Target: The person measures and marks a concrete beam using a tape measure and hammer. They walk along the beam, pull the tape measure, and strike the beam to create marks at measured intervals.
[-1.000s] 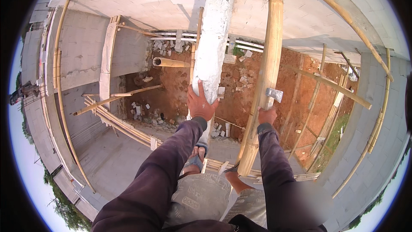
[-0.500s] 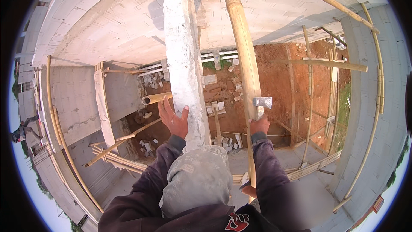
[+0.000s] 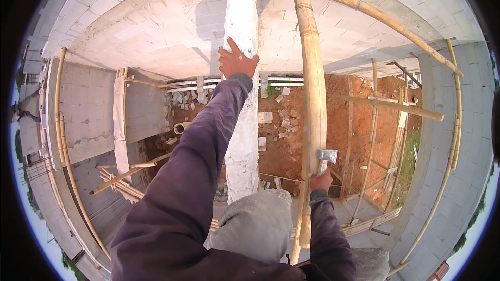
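Observation:
A narrow white, rough-faced concrete beam (image 3: 241, 140) runs away from me down the middle. My left hand (image 3: 238, 64) rests on its far part, fingers spread, the thumb toward the right edge and some fingertips at the left edge. In my right hand (image 3: 320, 180) is a small hatchet (image 3: 327, 155) with a grey metal head and a pale handle, held upright. That hand is against the right side of a thick bamboo pole (image 3: 314, 104), which lies alongside the beam. My grey-clad knee (image 3: 255, 221) covers the near end of the beam.
Far below lies reddish soil (image 3: 341, 119) with broken pale blocks. A bamboo crosspiece (image 3: 375, 8) is tied at the thick pole's far end. Block walls (image 3: 156, 36) surround the drop. More bamboo poles (image 3: 452, 140) and a wooden plank (image 3: 120, 119) stand at the sides.
My left hand has moved far forward along the beam, its arm now stretched out. My right hand, still holding the hatchet, sits lower in view. The whole view has shifted.

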Available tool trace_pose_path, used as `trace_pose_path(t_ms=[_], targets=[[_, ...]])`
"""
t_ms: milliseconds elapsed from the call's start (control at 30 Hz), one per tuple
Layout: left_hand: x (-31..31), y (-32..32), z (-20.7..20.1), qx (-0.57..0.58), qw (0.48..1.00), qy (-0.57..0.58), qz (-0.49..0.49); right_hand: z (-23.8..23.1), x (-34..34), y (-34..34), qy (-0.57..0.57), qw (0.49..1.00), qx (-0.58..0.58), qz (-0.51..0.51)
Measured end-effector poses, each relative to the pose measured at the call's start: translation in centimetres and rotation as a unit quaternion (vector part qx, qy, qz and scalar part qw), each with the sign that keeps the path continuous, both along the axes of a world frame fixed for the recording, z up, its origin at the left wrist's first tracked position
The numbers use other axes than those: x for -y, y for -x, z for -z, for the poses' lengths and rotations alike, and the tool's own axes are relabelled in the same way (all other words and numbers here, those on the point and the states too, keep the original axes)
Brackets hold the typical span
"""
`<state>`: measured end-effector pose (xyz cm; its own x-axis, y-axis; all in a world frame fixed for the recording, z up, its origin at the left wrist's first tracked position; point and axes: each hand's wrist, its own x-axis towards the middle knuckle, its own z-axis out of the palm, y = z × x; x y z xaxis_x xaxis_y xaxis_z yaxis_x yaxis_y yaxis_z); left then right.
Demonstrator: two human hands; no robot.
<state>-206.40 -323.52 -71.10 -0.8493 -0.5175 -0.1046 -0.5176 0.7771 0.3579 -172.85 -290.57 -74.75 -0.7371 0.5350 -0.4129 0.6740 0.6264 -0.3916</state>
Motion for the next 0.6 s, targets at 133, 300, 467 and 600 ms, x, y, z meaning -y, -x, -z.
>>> trace_pose_path(t_ms=[133, 300, 467, 600], targets=[[0.0, 0.5, -0.3, 0.048, 0.999, -0.018, -0.010, 1.0, -0.2, -0.3, -0.014, 1.000, -0.010, -0.003], [0.0, 0.4, -1.3, 0.064, 0.998, -0.011, -0.014, 0.9, 0.2, -0.5, -0.037, 0.999, 0.015, 0.008], [0.0, 0.5, -1.6, 0.072, 0.997, 0.001, -0.006, 0.9, 1.7, 5.1, -0.047, 0.995, -0.086, 0.016], [0.0, 0.4, -1.6, 0.068, 0.998, 0.004, -0.007, 2.5, 2.4, 17.4, -0.024, 0.993, -0.113, -0.006]])
